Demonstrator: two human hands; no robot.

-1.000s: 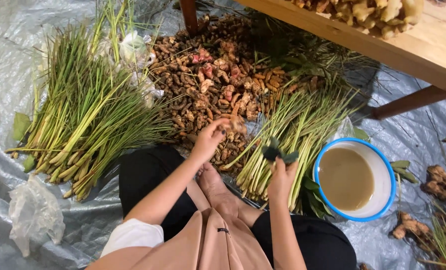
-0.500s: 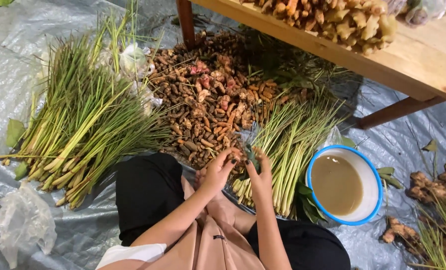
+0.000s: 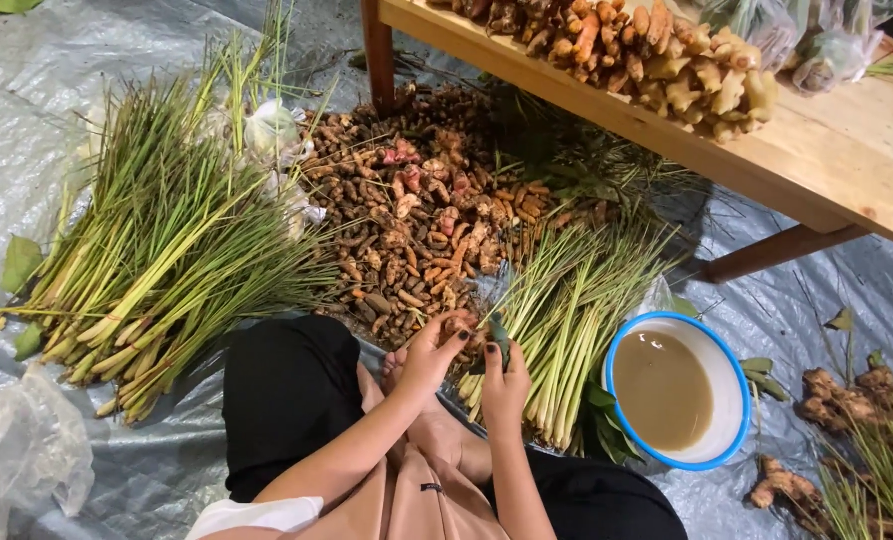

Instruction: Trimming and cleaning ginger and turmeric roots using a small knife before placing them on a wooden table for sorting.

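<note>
Both hands have drawn together since half a second ago and now meet just in front of the person's knees, over the near end of the smaller stalk bundle.

Silver-grey plastic sheeting [image 3: 87, 90] covers the floor under everything. A wooden bench [image 3: 827, 150] crosses the upper right, piled with pale orange-tan roots [image 3: 657, 55] and clear bags [image 3: 817, 40]. On the left lies a large fanned heap of green lemongrass-like stalks [image 3: 157, 260]. Between it and the bench's leg sits a broad mound of small brown and orange rhizomes [image 3: 417, 220]. A smaller bundle of the same pale green stalks [image 3: 577, 310] lies right of centre, its cut ends toward the person. Beside it, touching its leaves, stands a white bowl with a blue rim [image 3: 732, 370], filled with cloudy tan water. Knobbly roots [image 3: 837, 385] lie at the far right, and a crumpled clear bag [image 3: 27, 450] at the lower left.

The left hand [image 3: 429, 355] is curled with fingers partly closed at the edge of the rhizomes; whether it grips anything cannot be told. The right hand [image 3: 507, 385] has fingers closed round a dark green leaf strip [image 3: 499, 335], held upright against the stalk ends.
</note>
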